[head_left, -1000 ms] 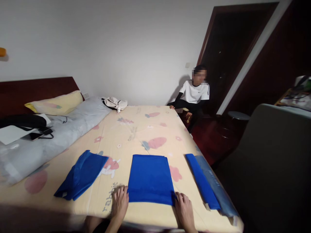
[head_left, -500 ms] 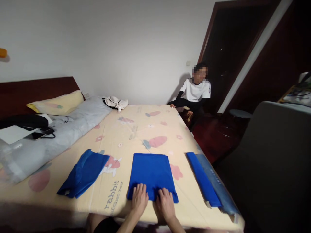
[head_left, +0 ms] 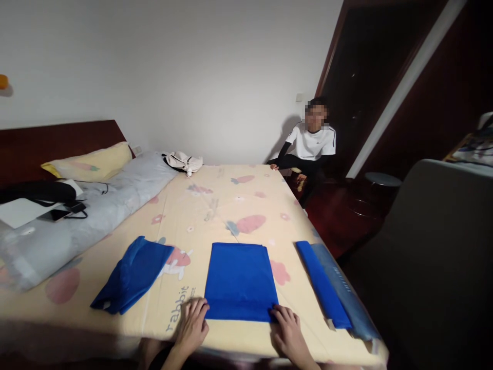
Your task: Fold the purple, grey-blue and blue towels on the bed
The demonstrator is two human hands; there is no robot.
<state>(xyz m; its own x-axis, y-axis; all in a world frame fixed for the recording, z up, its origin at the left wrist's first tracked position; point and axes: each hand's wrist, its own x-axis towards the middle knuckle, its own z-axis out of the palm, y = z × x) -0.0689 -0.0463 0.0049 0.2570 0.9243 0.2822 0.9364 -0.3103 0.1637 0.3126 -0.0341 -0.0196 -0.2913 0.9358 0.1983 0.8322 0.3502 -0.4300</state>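
Observation:
A blue cloth (head_left: 241, 277), folded to a near square, lies flat on the bed in front of me. My left hand (head_left: 193, 319) is at its near left corner, fingers curled with the tips on the edge. At the near right corner, my right hand (head_left: 288, 327) has its curled fingers on the cloth. Left of it lies a crumpled blue cloth (head_left: 134, 275). On the right, a narrow folded blue cloth (head_left: 321, 285) rests alongside a grey-blue folded piece (head_left: 344, 293).
The bed (head_left: 215, 205) has a patterned sheet. A grey quilt (head_left: 142, 180), yellow pillow (head_left: 92, 163), phone (head_left: 57, 215) and white bag (head_left: 185, 162) lie on it. A person (head_left: 314, 139) sits beyond its far right corner. A dark chair back (head_left: 427, 246) stands at right.
My hands have moved apart, from the middle of the near edge of the folded cloth out to its two near corners. That edge now lies flatter and straighter.

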